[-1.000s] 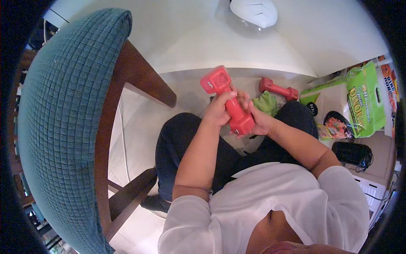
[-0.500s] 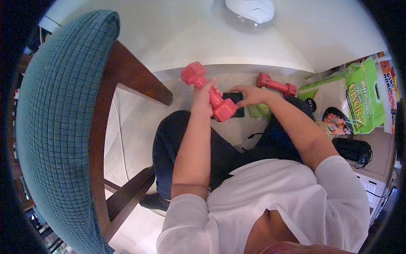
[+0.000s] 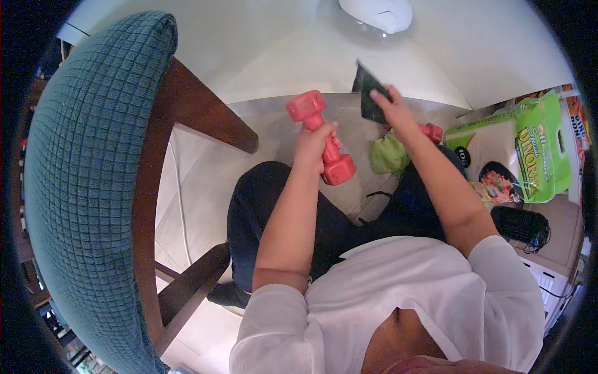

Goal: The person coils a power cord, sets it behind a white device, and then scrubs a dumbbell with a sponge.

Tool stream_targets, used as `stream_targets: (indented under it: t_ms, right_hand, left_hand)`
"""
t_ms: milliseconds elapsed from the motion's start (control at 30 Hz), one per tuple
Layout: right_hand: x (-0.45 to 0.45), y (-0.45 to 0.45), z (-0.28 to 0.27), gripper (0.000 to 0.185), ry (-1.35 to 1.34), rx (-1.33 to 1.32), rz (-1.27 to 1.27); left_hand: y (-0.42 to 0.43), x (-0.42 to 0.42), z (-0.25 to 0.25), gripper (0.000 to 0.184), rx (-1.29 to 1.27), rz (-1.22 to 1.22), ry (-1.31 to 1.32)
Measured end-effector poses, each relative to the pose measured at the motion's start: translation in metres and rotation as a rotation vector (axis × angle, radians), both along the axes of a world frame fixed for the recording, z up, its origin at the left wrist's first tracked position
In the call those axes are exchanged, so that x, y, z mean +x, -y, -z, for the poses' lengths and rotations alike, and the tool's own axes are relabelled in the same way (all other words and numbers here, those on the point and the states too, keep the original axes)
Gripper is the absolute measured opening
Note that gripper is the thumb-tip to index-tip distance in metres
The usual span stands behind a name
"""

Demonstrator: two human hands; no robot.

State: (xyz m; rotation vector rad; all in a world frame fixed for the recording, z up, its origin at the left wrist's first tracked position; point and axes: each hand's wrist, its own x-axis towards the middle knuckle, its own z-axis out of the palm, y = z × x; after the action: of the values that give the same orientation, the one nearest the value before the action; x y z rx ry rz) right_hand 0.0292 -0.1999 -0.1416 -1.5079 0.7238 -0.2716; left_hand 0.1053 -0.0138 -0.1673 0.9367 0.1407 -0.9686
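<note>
My left hand (image 3: 315, 146) is wrapped round the handle of a red dumbbell (image 3: 306, 107), held at a slant above the floor between my knees. In my right hand (image 3: 395, 110) is a thin, dark green scouring pad (image 3: 372, 103), raised and pinched between thumb and fingers. Below my right wrist lies a light green crumpled cloth (image 3: 389, 154). A second red dumbbell (image 3: 433, 132) rests on the floor, mostly hidden behind my right forearm.
On the left stands a chair with a teal padded cover (image 3: 93, 181) and dark wooden legs. A green rice bag (image 3: 536, 153) and a black corded device (image 3: 520, 225) are at the right. A white curved panel (image 3: 299, 68) rises ahead, and a white cable (image 3: 180, 199) crosses the floor.
My right hand has picked up the dark scouring pad from the floor and lifted it forward. The dumbbell in my left hand has shifted slightly right and turned more upright.
</note>
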Motion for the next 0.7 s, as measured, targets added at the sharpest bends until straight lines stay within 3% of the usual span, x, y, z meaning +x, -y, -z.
stream_targets:
  t_ms: [67, 133, 167, 267, 300, 500, 600, 700]
  right_hand:
    - [0.007, -0.019, -0.046, 0.032, 0.152, -0.067, -0.061]
    - [0.018, -0.028, -0.042, 0.034, 0.19, -0.317, -0.197]
    - [0.021, -0.03, -0.042, 0.036, 0.247, -0.869, -0.329]
    - [0.03, -0.053, -0.043, 0.037, 0.316, -0.75, -0.564]
    - [0.029, -0.054, -0.041, 0.034, 0.156, -0.348, -0.566]
    - [0.041, -0.068, -0.032, 0.031, -0.041, -0.26, -0.325]
    - [0.038, -0.072, -0.039, 0.03, 0.017, -0.055, -0.304]
    - [0.031, -0.067, -0.031, 0.027, 0.255, -0.3, -0.462]
  left_hand:
    - [0.003, -0.003, -0.001, 0.017, 0.045, 0.027, 0.061]
    - [0.005, -0.009, -0.002, 0.015, 0.068, 0.051, 0.126]
    - [0.006, -0.012, -0.003, 0.015, 0.07, 0.06, 0.16]
    - [0.007, -0.019, -0.012, 0.017, 0.068, 0.096, 0.243]
    - [0.007, -0.02, -0.014, 0.018, 0.064, 0.108, 0.265]
    - [0.007, -0.017, -0.015, 0.027, 0.073, 0.118, 0.274]
    - [0.006, -0.016, -0.013, 0.031, 0.089, 0.157, 0.279]
    - [0.006, -0.015, -0.015, 0.028, 0.135, 0.121, 0.311]
